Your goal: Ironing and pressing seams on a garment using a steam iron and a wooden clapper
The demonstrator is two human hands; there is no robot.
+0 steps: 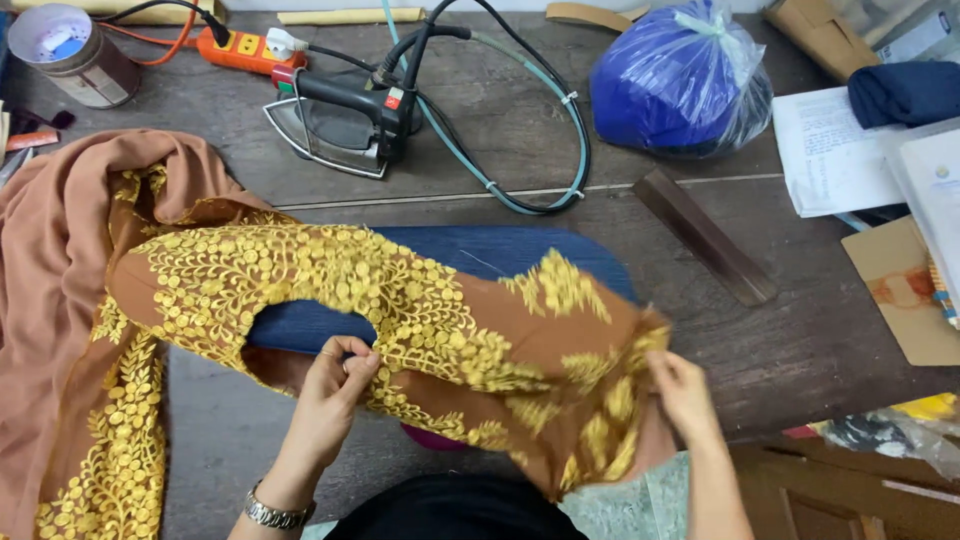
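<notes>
Head view, one item in hand. Brown garment (420,310) with yellow embroidered leaves and dots, draped over a blue padded board (500,250) at the middle of the table (820,340); its loose length trails off toward 9 o'clock and down to 7 o'clock. Left hand (335,395), metal watch (272,515) on the wrist, at 6 o'clock: fingers pinched closed on the garment's curved inner edge. Right hand (685,395), at 5 o'clock: fingertips gripping the folded end of the same garment, cloth bunched beneath them. Iron (345,120), dark with a metal sole, resting flat at 12 o'clock, well apart from the cloth, its cord and a teal hose (560,120) looping toward 1 o'clock. Orange power strip (235,47) at 11 o'clock. Round tin (70,50) at 10 o'clock, far corner. Blue bundle in a clear bag (680,80) at 1 o'clock. Dark wooden strip (705,235) lying diagonal at 2 o'clock. Papers (830,150) and cardboard (905,290) at 3 o'clock.
</notes>
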